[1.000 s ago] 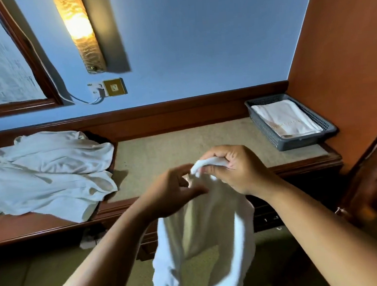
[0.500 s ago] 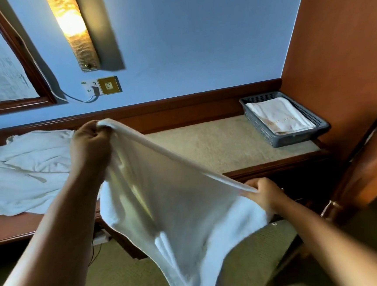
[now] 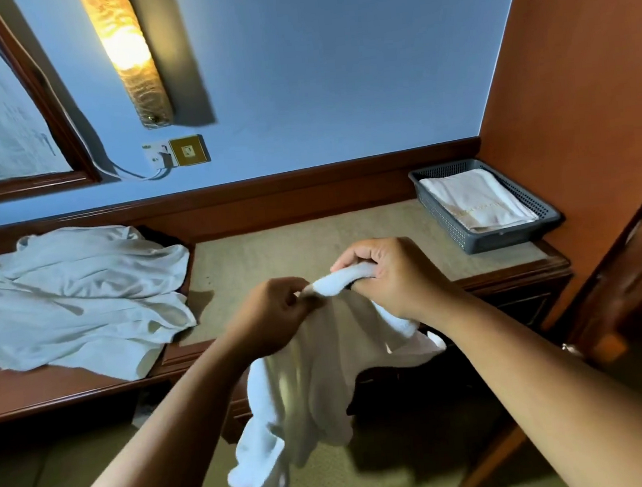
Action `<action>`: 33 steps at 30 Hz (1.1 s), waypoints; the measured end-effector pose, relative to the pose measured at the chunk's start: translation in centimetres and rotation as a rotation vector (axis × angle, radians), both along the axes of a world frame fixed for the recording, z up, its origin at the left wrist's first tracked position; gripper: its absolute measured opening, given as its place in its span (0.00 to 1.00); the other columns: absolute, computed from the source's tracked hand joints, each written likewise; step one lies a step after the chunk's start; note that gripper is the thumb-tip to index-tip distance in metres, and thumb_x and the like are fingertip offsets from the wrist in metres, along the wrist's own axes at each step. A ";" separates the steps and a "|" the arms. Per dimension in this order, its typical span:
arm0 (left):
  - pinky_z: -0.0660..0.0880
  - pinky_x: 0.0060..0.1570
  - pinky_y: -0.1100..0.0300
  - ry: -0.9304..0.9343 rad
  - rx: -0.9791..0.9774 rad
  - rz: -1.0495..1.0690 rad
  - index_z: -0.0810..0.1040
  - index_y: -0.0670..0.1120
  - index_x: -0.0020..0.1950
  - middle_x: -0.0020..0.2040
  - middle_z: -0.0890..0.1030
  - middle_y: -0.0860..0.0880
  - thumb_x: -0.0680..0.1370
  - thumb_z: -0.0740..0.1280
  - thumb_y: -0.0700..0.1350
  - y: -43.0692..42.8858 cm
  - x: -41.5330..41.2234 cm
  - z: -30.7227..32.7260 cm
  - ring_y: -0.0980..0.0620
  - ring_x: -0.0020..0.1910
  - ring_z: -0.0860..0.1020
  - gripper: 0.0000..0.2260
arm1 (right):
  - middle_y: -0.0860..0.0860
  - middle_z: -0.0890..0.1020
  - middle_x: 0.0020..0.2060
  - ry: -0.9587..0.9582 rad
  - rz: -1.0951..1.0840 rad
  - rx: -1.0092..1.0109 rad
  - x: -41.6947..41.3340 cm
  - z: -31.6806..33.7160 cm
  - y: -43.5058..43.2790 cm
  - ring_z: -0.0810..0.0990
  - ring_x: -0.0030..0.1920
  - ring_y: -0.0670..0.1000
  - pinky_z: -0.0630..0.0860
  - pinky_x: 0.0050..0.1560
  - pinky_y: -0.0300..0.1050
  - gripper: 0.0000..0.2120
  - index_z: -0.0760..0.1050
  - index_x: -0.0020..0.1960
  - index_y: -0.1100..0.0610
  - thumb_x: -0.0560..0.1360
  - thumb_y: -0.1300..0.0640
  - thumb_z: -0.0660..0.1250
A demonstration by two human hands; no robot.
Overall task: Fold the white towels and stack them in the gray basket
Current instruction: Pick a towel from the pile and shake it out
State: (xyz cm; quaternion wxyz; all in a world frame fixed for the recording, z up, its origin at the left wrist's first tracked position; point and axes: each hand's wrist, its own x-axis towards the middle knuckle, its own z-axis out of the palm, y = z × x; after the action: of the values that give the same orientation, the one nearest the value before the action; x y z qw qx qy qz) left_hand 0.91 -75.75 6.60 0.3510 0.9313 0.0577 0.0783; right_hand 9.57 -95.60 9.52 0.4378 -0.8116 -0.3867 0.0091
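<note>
1. Towel (image 3: 309, 392) hangs in the air just in front of the tabletop (image 3: 273, 247). Its top is bunched btwn our hands and the rest droops twd the floor, twisted.
2. L hand (image 3: 275, 317): fingers (image 3: 296, 290) curled tight, pinching the tip of the bunched edge. R hand (image 3: 388, 280): fingers curled round the rolled top edge right beside it, w/ cloth trailing out under the palm.
3. Step in hand, as we judge it: finding the hem and corners so the towel opens flat before the 1st fold.
4. To do it well, we keep the L pinch fixed and let the R hand slide out along the hem to the next corner. We loosen the grip but don't let go, or the cloth bunches again.
5. Next we draw our hands apart till the top edge is taut, then shake once to drop the twist.
6. We lift enough that the low end clears the floor, then lay it on the bare tabletop btwn the pile (image 3: 71, 296) and the basket (image 3: 478, 245).
7. We size the folds to match the folded towel (image 3: 475, 200) already in the basket at far R, so the stack sits flush.
8. The pile at L looks unfolded, so there's plenty left.
</note>
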 end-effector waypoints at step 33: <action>0.59 0.29 0.61 0.097 -0.074 -0.175 0.82 0.53 0.49 0.25 0.71 0.55 0.76 0.71 0.58 1.2 -2.0 1.7 0.58 0.25 0.64 0.10 | 0.38 0.79 0.39 0.146 0.012 0.275 1.6 1.0 1.8 0.77 0.42 0.39 0.73 0.47 0.39 0.07 0.75 0.46 0.46 0.81 0.54 0.62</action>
State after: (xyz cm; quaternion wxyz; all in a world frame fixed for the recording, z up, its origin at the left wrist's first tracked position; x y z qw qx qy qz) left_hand -1.14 -74.53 8.28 0.3872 0.9220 -0.0040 0.0000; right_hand 11.14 -93.82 10.57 0.5716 -0.7390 -0.3561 0.0177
